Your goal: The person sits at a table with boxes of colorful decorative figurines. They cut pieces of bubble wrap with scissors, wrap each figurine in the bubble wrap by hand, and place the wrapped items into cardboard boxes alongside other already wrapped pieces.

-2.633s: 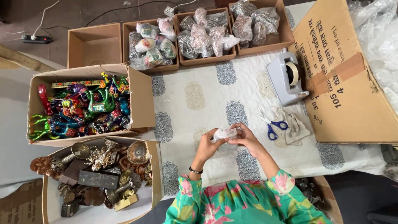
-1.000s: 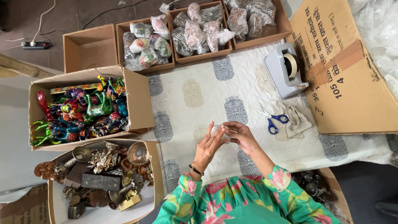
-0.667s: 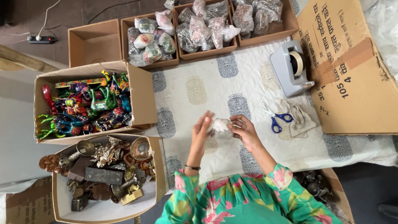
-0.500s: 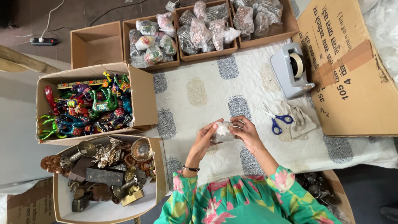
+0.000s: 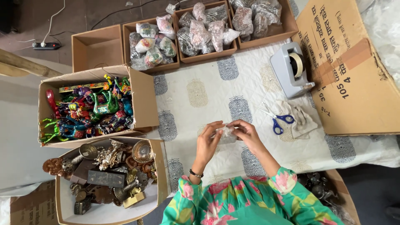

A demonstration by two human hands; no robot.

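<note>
Both hands meet over the patterned cloth [image 5: 196, 89] spread on the tabletop: the left hand [image 5: 207, 143] and the right hand [image 5: 249, 134] pinch a small clear-wrapped bundle [image 5: 227, 134] between them, the fingers [image 5: 216, 125] of each closed on its edges, so the bundle sits held just above the cloth, near the person's chest. Along the far edge stand four open cardboard boxes in a row: an empty box [image 5: 96, 48], then a box of wrapped colourful pieces [image 5: 152, 41], a box of wrapped greyish bundles [image 5: 205, 30], and a fourth box of similar bundles [image 5: 256, 18], partly cut off by the frame. To the left, a larger carton of painted animal figures [image 5: 89, 110] holds a tangle of bright green, blue and red shapes, too many to count. Below it a box of metal ornaments [image 5: 106, 175] holds brass-coloured bowls and dark figures. To the right lie one grey tape dispenser [image 5: 289, 68], one pair of blue-handled scissors [image 5: 277, 121] on a crumpled cloth rag [image 5: 302, 121], and one flattened cardboard sheet [image 5: 354, 71]. A power strip [image 5: 45, 46] rests on the floor at the top left.
</note>
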